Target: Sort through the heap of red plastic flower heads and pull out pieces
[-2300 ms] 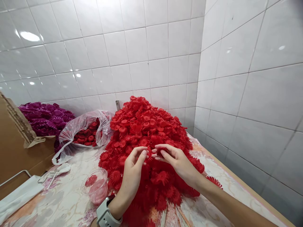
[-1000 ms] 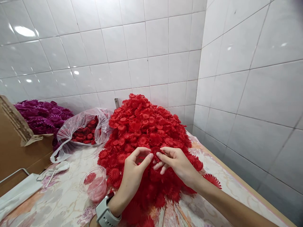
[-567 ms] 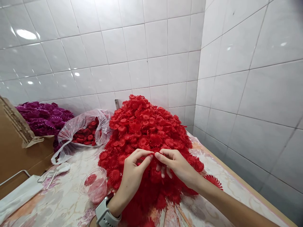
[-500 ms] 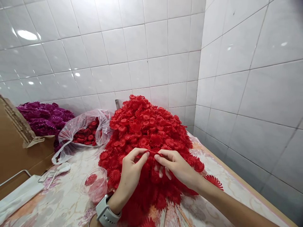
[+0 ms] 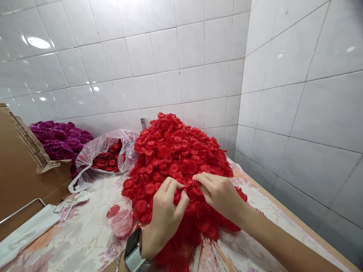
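A tall heap of red artificial flowers [image 5: 181, 147] with fringed petals fills the middle of the table. In front of it my left hand [image 5: 166, 207], wearing a watch [image 5: 134, 247] at the wrist, is closed in a pinch on a small red flower piece [image 5: 184, 187], mostly hidden by the fingers. To its right, my right hand [image 5: 219, 192] is closed too, thumb and fingertips together against the heap. Whatever those fingertips hold blends into the red behind them. A clear plastic cup [image 5: 120, 217] with red stuff inside stands left of my left wrist.
A clear plastic bag [image 5: 85, 160] of dark red pieces lies left of the heap. Beyond it are purple flowers [image 5: 61, 138] and a cardboard box [image 5: 25, 162]. Thin strips [image 5: 218, 257] lie at the front on the floral tablecloth [image 5: 82, 234]. Tiled walls [image 5: 164, 49] enclose the back and right.
Both hands held a thin red piece stretched between them; now they are apart. My left hand has turned and moved slightly right, and my right hand has tilted palm-down over the heap.
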A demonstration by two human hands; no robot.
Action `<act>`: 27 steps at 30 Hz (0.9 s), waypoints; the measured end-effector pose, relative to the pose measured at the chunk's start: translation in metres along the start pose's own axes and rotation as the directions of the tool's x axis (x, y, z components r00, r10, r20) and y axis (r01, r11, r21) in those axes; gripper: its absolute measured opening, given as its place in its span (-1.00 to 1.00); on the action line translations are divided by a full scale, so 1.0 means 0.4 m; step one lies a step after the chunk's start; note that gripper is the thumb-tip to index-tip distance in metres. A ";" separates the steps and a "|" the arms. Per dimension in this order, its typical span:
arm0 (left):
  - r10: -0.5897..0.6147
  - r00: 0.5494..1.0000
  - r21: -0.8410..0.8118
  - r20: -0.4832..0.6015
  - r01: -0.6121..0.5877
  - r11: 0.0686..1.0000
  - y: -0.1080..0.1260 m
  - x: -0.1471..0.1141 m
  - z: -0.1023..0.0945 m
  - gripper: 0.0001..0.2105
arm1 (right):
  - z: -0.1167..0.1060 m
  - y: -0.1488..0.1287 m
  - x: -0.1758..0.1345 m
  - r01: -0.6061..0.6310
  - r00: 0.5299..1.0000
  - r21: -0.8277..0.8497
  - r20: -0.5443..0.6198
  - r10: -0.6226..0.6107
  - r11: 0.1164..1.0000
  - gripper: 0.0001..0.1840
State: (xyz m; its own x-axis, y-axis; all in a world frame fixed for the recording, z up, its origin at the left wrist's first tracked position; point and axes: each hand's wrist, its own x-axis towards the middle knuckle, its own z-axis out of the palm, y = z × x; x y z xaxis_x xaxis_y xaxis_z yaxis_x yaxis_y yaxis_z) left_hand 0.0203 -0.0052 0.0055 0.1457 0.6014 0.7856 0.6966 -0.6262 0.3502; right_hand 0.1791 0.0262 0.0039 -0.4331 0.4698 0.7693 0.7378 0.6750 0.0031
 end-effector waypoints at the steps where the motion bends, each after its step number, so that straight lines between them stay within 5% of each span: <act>1: 0.024 1.000 0.026 -0.005 -0.024 0.999 0.002 -0.001 -0.001 -0.89 | 0.000 0.008 0.001 0.073 0.997 -0.063 -0.029 -0.074 0.995 -0.67; 3: 0.058 0.998 0.065 -0.004 -0.058 0.996 0.008 -0.005 -0.001 -0.89 | 0.002 0.023 0.003 0.161 0.983 -0.168 -0.060 -0.173 0.973 -0.62; 5: 0.092 0.996 0.099 -0.017 -0.090 0.991 0.013 -0.010 -0.003 -0.88 | 0.005 0.041 0.002 0.129 0.986 -0.221 -0.072 -0.148 0.967 -0.62; 8: 0.148 0.987 0.138 -0.064 -0.138 0.981 0.012 -0.013 -0.007 -0.88 | 0.001 0.074 0.004 -0.108 0.985 -0.186 -0.155 0.079 0.977 -0.68; 10: 0.191 0.978 0.178 -0.088 -0.173 0.969 0.001 -0.008 -0.008 -0.90 | -0.008 0.088 0.009 -0.280 0.942 -0.020 -0.200 0.271 0.960 -0.75; 14: 0.141 0.988 0.433 -0.064 -0.100 0.896 -0.050 0.005 0.005 -0.80 | -0.025 0.068 0.019 -0.531 0.814 0.358 -0.035 0.579 0.768 -0.75; 17: -0.028 0.999 0.576 -0.020 0.034 0.817 -0.085 0.005 0.023 -0.59 | -0.014 0.036 0.016 -0.593 0.769 0.517 0.138 0.624 0.617 -0.71; 21: -0.095 0.995 0.414 0.024 0.077 0.907 -0.084 0.007 0.024 -0.54 | 0.016 0.014 0.006 -0.574 0.780 0.683 0.288 0.556 0.451 -0.74; 27: -0.176 0.972 -0.071 0.157 0.189 0.979 -0.030 0.024 -0.003 -0.82 | 0.024 -0.009 0.004 -0.598 0.773 0.758 0.458 0.439 0.262 -0.74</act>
State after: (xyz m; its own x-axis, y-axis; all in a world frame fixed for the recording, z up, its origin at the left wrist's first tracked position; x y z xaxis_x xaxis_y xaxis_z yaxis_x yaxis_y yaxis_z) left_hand 0.0124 0.0076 0.0096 0.1292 0.7724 0.6219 0.6600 -0.5350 0.5274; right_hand 0.1708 0.0300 -0.0008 -0.2485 0.9199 0.3032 0.0600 0.3271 -0.9431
